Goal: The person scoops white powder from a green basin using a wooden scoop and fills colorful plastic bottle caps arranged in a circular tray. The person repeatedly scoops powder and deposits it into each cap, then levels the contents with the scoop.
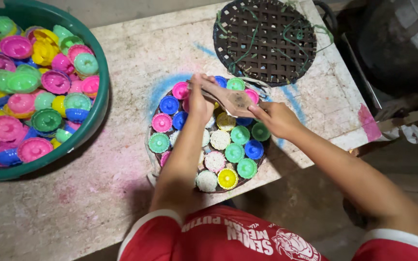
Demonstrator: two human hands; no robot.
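Observation:
A round tray (156, 155) sits on the table, packed with small fluted plastic moulds in pink, blue, green and yellow. Several of them, such as one white-filled mould (220, 139), hold a white crumbly filling. My left hand (199, 101) reaches over the tray's far side and grips one end of a flat brownish paddle (235, 100). My right hand (276, 119) holds the paddle's other end from the right. The paddle lies level just above the moulds. My forearms hide part of the tray.
A big green basin (100, 104) at the left is heaped with empty coloured moulds. A dark woven round tray (267, 38) with green strands lies at the back. The pale table (122, 193) is stained pink and blue; its edge (364, 140) runs close on the right.

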